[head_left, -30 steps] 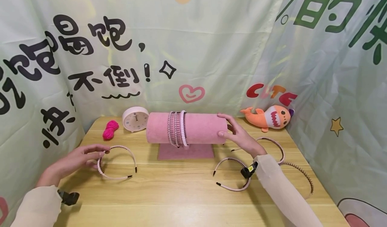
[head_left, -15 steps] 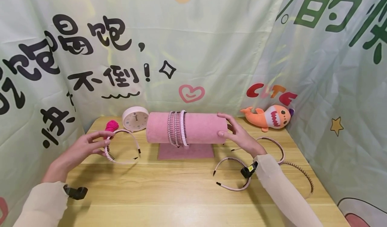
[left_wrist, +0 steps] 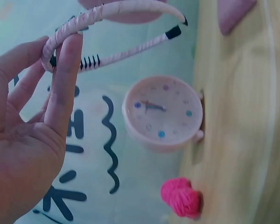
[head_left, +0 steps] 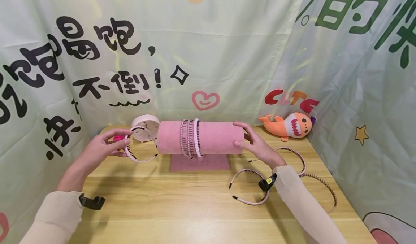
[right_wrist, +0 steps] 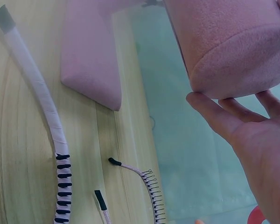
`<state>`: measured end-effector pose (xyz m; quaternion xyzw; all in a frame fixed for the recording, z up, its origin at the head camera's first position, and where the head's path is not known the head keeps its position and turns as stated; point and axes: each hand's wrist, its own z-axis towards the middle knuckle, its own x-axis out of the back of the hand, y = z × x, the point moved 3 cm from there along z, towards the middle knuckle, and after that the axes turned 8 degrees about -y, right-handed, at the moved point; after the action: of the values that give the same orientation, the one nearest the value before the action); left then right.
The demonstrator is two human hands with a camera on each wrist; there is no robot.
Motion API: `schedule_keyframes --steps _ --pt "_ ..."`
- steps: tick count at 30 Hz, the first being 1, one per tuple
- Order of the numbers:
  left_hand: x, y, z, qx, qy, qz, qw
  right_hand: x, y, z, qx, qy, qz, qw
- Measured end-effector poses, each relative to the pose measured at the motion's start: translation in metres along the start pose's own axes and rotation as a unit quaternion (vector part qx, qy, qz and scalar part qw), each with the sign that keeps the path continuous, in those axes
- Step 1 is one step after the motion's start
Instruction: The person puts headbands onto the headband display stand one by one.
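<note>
My left hand (head_left: 99, 151) pinches a pale pink headband (head_left: 140, 160) by its curved side, above the table, its tips pointing at the left end of a pink padded roll (head_left: 219, 137). In the left wrist view, thumb and fingers of the left hand (left_wrist: 37, 107) close on the wrapped band (left_wrist: 126, 7). My right hand (head_left: 260, 148) grips the roll's right end, fingers spread around it; the right wrist view shows the fingertips of that hand (right_wrist: 256, 135) against the end of the roll (right_wrist: 242, 51). Several headbands (head_left: 196, 137) sit around the roll, left of its middle.
A white clock (head_left: 138, 134) and pink yarn (left_wrist: 182, 198) stand at the back left. An orange plush toy (head_left: 290, 125) lies at the back right. On the table's right side are three headbands, the nearest one (head_left: 251, 203) below my right wrist. Printed cloth surrounds the table.
My left hand has lifted the headband off the table and moved it right and back, toward the roll's left end. The right hand has stayed on the roll.
</note>
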<state>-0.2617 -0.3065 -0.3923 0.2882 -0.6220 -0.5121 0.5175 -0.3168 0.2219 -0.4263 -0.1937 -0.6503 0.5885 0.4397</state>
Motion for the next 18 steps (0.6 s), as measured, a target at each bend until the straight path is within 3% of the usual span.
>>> schedule_keyframes --steps 5,10,18 --pt "-0.011 0.01 0.007 -0.014 -0.005 -0.013 0.9998 0.0 -0.001 0.001 0.003 -0.002 0.001 1.0" --pt "-0.022 0.019 0.012 -0.006 -0.003 -0.016 0.9998 -0.001 0.0 0.001 0.004 -0.002 0.003 1.0" --pt "-0.036 0.022 0.023 0.002 -0.007 -0.027 0.9996 -0.001 0.0 0.0 -0.007 0.002 0.003 1.0"
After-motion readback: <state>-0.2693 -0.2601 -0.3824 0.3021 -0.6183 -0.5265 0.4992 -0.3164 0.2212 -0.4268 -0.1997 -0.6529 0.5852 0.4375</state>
